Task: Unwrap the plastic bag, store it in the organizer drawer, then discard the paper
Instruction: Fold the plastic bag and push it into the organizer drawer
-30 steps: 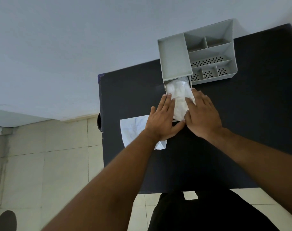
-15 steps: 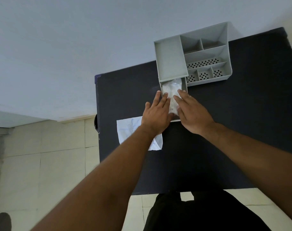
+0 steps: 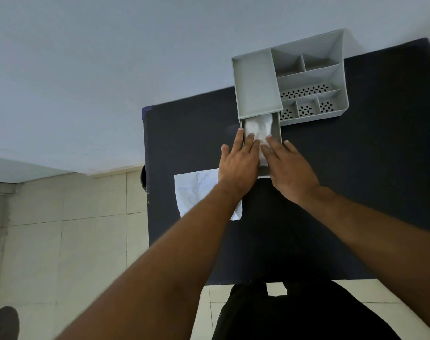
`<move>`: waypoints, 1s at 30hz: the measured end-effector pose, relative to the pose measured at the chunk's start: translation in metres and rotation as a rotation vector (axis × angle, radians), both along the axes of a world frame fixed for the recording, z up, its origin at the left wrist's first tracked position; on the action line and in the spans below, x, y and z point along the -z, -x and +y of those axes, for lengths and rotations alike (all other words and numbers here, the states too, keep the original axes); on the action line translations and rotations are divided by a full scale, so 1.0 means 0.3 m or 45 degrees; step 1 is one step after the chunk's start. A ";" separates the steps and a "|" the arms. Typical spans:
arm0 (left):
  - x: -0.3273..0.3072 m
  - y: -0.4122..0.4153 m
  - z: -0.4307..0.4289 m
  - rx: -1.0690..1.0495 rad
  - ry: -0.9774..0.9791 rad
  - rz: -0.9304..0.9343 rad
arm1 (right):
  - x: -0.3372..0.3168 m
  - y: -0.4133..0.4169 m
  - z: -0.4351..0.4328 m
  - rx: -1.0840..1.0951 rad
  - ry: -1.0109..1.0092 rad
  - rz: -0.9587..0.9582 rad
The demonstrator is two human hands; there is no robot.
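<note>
Plastic bag lies in the half-open drawer. My left hand and right hand press flat on it, fingers spread, gripping nothing. Paper sits beside my left wrist.

Dark worktop at right, pale tiled floor lower left, perhaps a shoe in the bottom-left corner.
</note>
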State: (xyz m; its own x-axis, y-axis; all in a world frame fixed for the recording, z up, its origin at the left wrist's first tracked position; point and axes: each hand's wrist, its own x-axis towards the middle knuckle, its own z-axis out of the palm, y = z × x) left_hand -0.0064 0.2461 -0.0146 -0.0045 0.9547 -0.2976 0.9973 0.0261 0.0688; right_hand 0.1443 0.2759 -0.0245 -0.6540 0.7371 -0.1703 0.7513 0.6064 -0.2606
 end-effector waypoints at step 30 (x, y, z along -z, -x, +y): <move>0.025 0.044 -0.106 0.042 -0.153 0.058 | 0.046 -0.056 -0.078 0.074 -0.350 0.236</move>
State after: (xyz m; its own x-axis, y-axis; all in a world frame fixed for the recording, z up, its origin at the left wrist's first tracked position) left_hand -0.0196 0.2143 -0.0222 0.0165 0.9833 -0.1811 0.9996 -0.0123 0.0242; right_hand 0.1610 0.2525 -0.0384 -0.6106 0.7760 0.1578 0.7419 0.6303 -0.2287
